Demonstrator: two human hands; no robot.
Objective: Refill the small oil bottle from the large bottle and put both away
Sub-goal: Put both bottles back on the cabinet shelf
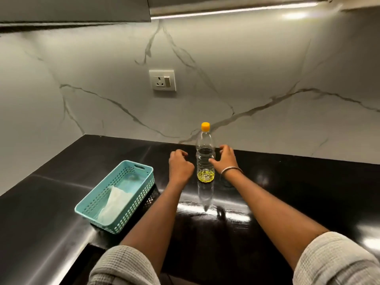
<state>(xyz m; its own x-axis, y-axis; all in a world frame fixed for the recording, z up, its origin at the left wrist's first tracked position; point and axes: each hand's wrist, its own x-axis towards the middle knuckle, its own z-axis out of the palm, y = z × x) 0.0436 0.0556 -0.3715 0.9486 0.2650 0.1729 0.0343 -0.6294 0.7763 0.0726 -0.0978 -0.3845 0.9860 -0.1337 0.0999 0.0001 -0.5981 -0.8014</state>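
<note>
A tall clear plastic bottle [205, 155] with a yellow cap stands upright on the black counter [298, 192] near the back wall. Only a little yellow oil sits at its bottom. My right hand [225, 159] is just right of the bottle, fingers spread, thumb at or near its side. My left hand [181, 164] hovers a little to the left of the bottle, fingers curled, holding nothing. No small bottle is in view.
A teal perforated basket [117, 194] with a white cloth or paper inside stands on the counter to the left. A marble backsplash with a wall socket [162, 79] rises behind. The counter's front edge is by my elbows.
</note>
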